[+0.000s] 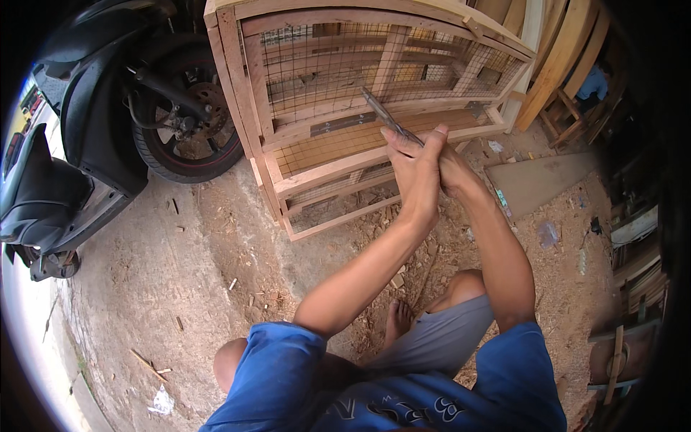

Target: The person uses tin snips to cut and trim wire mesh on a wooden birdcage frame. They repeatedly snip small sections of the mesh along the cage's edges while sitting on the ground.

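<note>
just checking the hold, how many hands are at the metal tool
2: the left hand and the right hand, pressed together at the near end of the metal tool, in front of the wood-and-mesh frame. Some fingers are hidden.

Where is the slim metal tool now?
In the head view, the slim metal tool is above centre, slightly right, gripped in the left hand beside the right hand, angled up-left before the wooden-framed mesh cage.
</note>
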`<state>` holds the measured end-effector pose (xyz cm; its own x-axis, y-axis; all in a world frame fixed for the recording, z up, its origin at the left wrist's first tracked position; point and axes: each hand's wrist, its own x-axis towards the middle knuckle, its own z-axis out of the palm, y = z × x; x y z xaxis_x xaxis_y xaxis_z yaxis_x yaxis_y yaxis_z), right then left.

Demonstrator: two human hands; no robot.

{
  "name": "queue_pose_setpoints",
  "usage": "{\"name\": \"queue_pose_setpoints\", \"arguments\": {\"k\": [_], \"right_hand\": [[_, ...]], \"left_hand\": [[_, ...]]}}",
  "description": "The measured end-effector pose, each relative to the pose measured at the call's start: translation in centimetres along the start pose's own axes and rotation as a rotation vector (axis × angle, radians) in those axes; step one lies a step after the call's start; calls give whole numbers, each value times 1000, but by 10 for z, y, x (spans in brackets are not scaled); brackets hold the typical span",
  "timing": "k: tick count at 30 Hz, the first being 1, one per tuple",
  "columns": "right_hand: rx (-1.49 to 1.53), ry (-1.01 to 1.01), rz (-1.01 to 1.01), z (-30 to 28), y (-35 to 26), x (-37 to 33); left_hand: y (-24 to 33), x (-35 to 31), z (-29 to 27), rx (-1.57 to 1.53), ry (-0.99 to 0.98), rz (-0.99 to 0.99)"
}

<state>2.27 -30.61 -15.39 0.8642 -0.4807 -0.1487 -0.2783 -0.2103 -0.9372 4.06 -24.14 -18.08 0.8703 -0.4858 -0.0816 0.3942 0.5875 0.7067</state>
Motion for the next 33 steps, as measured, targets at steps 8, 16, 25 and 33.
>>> {"name": "queue_pose_setpoints", "arguments": {"k": [8, 16, 25, 33], "right_hand": [[54, -216, 35, -16, -7, -1], [-25, 7, -104, -15, 28, 8], [-356, -2, -71, -29, 30, -25], [-941, 353, -113, -14, -14, -41]], "left_hand": [[3, 3, -8, -19, -63, -34], [-13, 6, -6, -103, -64, 13], [-35, -26, -14, 111, -197, 24], [-36, -23, -2, -513, -335, -198]]}}
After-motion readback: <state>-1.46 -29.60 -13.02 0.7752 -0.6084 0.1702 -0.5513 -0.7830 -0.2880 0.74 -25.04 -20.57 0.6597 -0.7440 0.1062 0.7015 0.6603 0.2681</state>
